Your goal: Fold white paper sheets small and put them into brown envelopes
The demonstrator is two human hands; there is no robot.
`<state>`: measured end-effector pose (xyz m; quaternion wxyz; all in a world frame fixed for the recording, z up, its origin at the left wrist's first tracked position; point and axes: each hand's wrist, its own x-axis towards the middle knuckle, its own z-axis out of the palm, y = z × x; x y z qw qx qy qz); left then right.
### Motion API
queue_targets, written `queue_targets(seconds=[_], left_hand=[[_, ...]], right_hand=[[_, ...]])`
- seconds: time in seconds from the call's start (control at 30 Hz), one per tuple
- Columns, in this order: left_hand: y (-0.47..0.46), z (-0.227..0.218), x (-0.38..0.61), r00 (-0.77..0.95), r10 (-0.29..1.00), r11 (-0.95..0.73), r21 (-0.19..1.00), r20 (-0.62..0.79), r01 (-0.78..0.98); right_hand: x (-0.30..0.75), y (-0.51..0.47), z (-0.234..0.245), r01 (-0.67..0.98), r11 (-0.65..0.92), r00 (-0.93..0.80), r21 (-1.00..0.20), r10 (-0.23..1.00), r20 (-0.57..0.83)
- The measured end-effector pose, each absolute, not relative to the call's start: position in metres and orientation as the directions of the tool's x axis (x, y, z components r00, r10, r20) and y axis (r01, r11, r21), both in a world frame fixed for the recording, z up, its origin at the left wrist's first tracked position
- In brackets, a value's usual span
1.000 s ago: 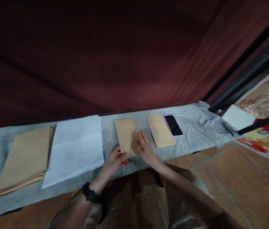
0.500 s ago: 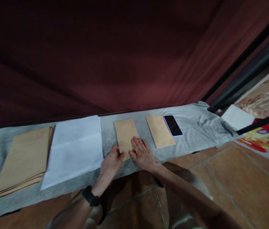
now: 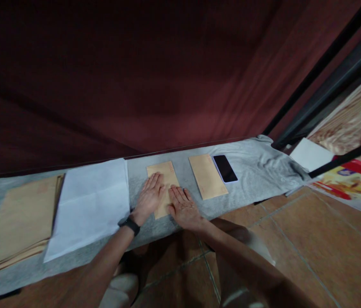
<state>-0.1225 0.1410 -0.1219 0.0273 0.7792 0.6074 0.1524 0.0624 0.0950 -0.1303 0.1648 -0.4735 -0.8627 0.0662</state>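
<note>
A tan paper envelope [image 3: 162,167] lies flat on the grey cloth, partly covered by both hands. My left hand [image 3: 150,194], with a black watch at the wrist, rests palm down with fingers stretched out over its left side. On the lower right part of the same envelope lies my right hand [image 3: 185,209], also flat and open. To the right is a second tan envelope [image 3: 208,177], with a dark-screened phone [image 3: 225,168] beside it.
Left of the hands lie white paper sheets [image 3: 89,205] and, farther left, a stack of large tan envelopes [image 3: 20,218]. Grey cloth [image 3: 250,171] covers the narrow surface. A dark red curtain [image 3: 167,85] hangs behind. Black bars and a colourful box [image 3: 353,184] stand at the right.
My left hand has gone from bent fingers at the envelope's lower left edge to lying flat farther up on it. My right hand stays flat on the envelope. The view has shifted slightly.
</note>
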Motion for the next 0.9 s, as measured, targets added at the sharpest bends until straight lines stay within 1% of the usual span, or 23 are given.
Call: queue_targets(seconds=[0.1,0.23,0.37,0.5,0.6,0.73,0.9], left_hand=[[0.175,-0.124,-0.125,0.234,0.963,-0.255,0.178,0.129,0.950],[0.213,-0.123,-0.130,0.281,0.956,-0.290,0.139,0.081,0.947],[0.228,-0.125,-0.133,0.319,0.946,-0.324,0.108,0.055,0.940],[0.221,-0.131,-0.131,0.363,0.930,-0.367,0.118,0.054,0.922],[0.210,-0.135,-0.127,0.412,0.907,-0.421,0.141,0.091,0.896],[0.191,-0.135,-0.121,0.456,0.882,-0.470,0.167,0.117,0.867],[0.164,-0.135,-0.112,0.479,0.871,-0.491,0.170,0.112,0.854]], right_hand=[[0.062,0.097,-0.134,0.794,0.540,-0.489,-0.279,0.841,0.233],[0.061,0.098,-0.137,0.786,0.547,-0.486,-0.289,0.835,0.258],[0.060,0.097,-0.137,0.784,0.543,-0.471,-0.301,0.836,0.283],[0.059,0.099,-0.135,0.812,0.478,-0.400,-0.333,0.873,0.279],[0.059,0.102,-0.135,0.837,0.425,-0.355,-0.345,0.901,0.250],[0.061,0.105,-0.133,0.833,0.418,-0.353,-0.363,0.906,0.234],[0.065,0.116,-0.129,0.812,0.386,-0.300,-0.437,0.919,0.256]])
